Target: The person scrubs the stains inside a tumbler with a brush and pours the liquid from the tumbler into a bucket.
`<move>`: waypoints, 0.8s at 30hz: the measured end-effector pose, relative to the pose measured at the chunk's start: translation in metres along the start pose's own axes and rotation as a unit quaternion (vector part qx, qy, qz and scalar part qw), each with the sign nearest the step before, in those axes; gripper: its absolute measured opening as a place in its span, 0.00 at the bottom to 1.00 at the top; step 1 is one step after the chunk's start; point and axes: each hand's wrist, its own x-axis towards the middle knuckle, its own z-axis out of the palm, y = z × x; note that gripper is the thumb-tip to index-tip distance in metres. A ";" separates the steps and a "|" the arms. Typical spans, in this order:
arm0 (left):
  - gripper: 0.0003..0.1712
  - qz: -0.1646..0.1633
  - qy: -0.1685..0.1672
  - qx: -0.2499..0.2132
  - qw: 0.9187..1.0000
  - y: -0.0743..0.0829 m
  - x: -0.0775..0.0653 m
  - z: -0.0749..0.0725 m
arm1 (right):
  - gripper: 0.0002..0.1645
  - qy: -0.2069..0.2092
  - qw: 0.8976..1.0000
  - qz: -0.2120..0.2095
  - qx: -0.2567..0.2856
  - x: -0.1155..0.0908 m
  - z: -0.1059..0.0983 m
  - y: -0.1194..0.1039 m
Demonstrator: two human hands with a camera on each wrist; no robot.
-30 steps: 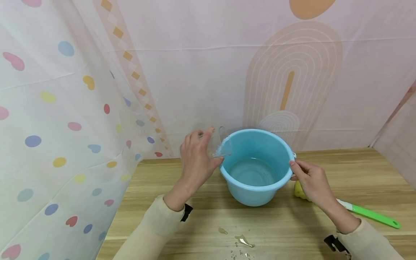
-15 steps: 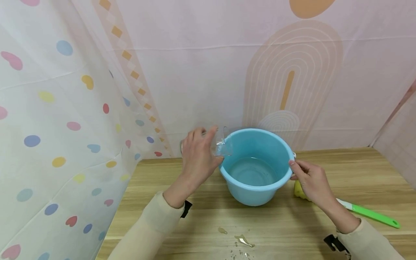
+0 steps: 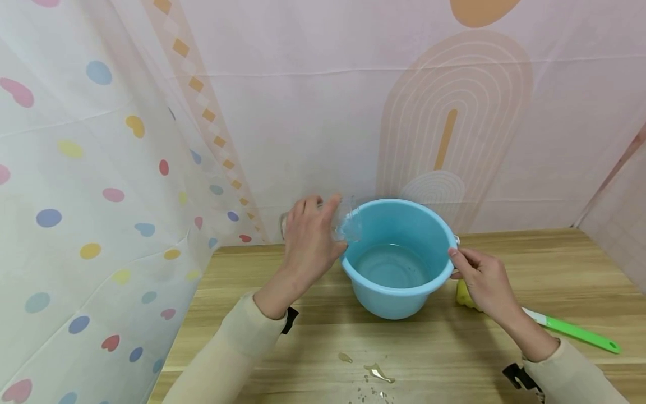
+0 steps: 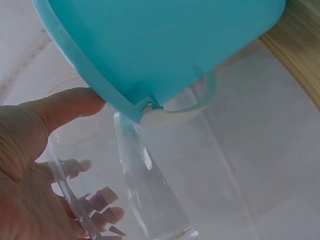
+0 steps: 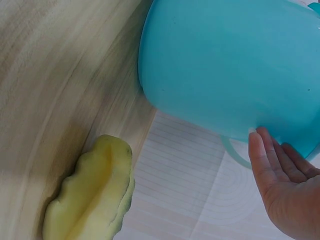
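In the head view my left hand (image 3: 314, 233) grips a clear drinking glass (image 3: 348, 221), tipped on its side with its mouth at the left rim of a light blue bucket (image 3: 393, 306). In the left wrist view the thumb and fingers lie around the glass (image 4: 95, 150), and the thumb meets the bucket rim. Shallow water (image 3: 393, 266) covers the bucket's bottom. My right hand (image 3: 487, 280) pinches the bucket's right rim, thumb on top. In the right wrist view its fingers (image 5: 265, 155) press against the bucket's outer wall.
A sponge brush with a yellow head (image 3: 466, 295) and a green handle (image 3: 582, 335) lies behind and under my right wrist. Puddles (image 3: 378, 373) and drops wet the wooden table (image 3: 242, 297) in front. Printed cloth (image 3: 303, 129) hangs at the back and left.
My left hand has shifted slightly right and up with the glass, whose angle has changed a little. My right hand and the bucket stay in place.
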 end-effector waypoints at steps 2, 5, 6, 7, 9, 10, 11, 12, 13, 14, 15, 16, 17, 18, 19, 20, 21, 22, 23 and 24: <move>0.44 0.000 -0.001 0.002 1.000 0.000 0.001 0.000 | 0.23 0.000 1.000 0.000 -0.001 0.000 0.000 0.000; 0.43 -0.003 -0.007 0.007 1.000 0.001 0.001 -0.001 | 0.23 0.000 1.000 0.001 -0.003 0.000 0.000 0.000; 0.43 -0.004 -0.009 0.010 1.000 0.001 0.001 -0.001 | 0.23 0.000 1.000 0.001 -0.003 0.000 0.000 0.000; 0.43 -0.005 -0.011 0.012 1.000 0.001 0.002 -0.001 | 0.23 0.000 1.000 0.001 -0.003 0.001 0.000 -0.001; 0.42 -0.006 -0.015 0.018 1.000 0.002 0.002 -0.002 | 0.23 -0.001 1.000 0.003 -0.003 0.001 0.000 -0.001; 0.42 -0.006 -0.016 0.019 1.000 0.002 0.002 -0.002 | 0.23 -0.001 1.000 0.003 -0.003 0.001 0.000 -0.001; 0.42 -0.005 -0.016 0.021 1.000 0.002 0.002 -0.001 | 0.23 -0.001 1.000 0.003 -0.002 0.001 0.000 -0.001; 0.41 -0.005 -0.017 0.022 1.000 0.002 0.002 -0.001 | 0.23 -0.001 1.000 0.004 -0.001 0.001 0.000 -0.001; 0.41 -0.004 -0.017 0.024 1.000 0.002 0.003 -0.001 | 0.23 -0.001 1.000 0.004 0.000 0.001 0.000 -0.001; 0.41 -0.004 -0.018 0.025 1.000 0.002 0.003 -0.001 | 0.23 -0.002 1.000 0.004 0.000 0.001 0.000 -0.001; 0.41 -0.004 -0.018 0.027 0.999 0.002 0.003 -0.001 | 0.23 -0.002 1.000 0.004 0.002 0.001 0.000 -0.001; 0.41 -0.004 -0.020 0.030 0.999 0.002 0.003 -0.001 | 0.23 -0.002 1.000 0.004 0.003 0.001 0.000 -0.001; 0.41 -0.005 -0.021 0.033 0.999 0.003 0.003 -0.001 | 0.23 -0.002 1.000 0.004 0.004 0.001 0.000 -0.001; 0.41 -0.005 -0.022 0.036 0.999 0.003 0.003 -0.002 | 0.23 -0.002 1.000 0.004 0.004 0.001 0.000 -0.001; 0.41 -0.005 -0.023 0.038 0.999 0.003 0.003 -0.002 | 0.23 -0.001 1.000 0.003 0.003 0.001 0.001 -0.001; 0.41 -0.005 -0.023 0.040 0.999 0.003 0.003 -0.002 | 0.22 -0.001 1.000 0.003 0.003 0.001 0.001 -0.001; 0.41 -0.005 -0.023 0.041 0.999 0.003 0.003 -0.002 | 0.23 -0.001 1.000 0.003 0.002 0.001 0.001 -0.001; 0.42 -0.005 -0.023 0.041 0.999 0.003 0.003 -0.001 | 0.22 -0.001 1.000 0.002 0.001 0.000 0.001 -0.001; 0.42 -0.005 -0.022 0.040 0.999 0.003 0.003 -0.001 | 0.22 -0.001 1.000 0.002 0.001 0.000 0.001 -0.001; 0.43 -0.005 -0.021 0.039 0.999 0.003 0.003 -0.001 | 0.22 -0.002 1.000 0.002 0.000 0.000 0.001 -0.001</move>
